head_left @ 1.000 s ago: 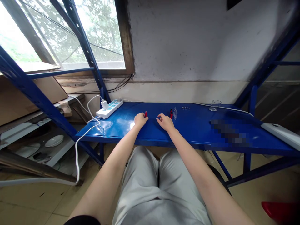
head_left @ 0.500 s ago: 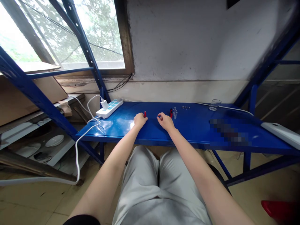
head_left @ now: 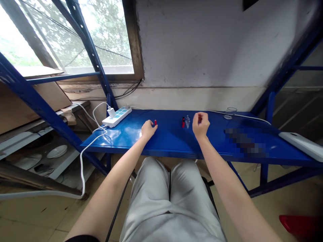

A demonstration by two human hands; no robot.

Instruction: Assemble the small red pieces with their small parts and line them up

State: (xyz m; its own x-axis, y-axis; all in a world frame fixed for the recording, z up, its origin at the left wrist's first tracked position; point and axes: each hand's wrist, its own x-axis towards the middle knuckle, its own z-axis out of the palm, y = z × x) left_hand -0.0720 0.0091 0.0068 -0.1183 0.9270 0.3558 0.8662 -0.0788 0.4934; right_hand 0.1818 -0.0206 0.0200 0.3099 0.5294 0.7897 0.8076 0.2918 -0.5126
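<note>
My left hand (head_left: 148, 129) rests at the blue tabletop, its thumb and fingers closed around a small red cylinder-like piece (head_left: 155, 122) that stands upright. To the right, my right hand (head_left: 201, 124) is over the table with its fingers curled together. Whatever may be in those fingers is too small or hidden to make out. Between the hands, nearer the right one, lie small red and black pieces (head_left: 183, 123) beside several clear plastic pieces (head_left: 187, 121). The row of tiny metal pieces is hidden behind my right hand.
A white power strip (head_left: 117, 117) with a plugged-in cable lies at the table's back left. On the right are a clear glass (head_left: 230, 113), a blurred-out dark object (head_left: 246, 143) and a white device (head_left: 302, 144). Blue uprights frame the table (head_left: 171, 144).
My right hand has moved right, from left of the red and clear pieces to the spot where the tiny metal pieces showed. My left hand keeps the red piece in nearly the same place.
</note>
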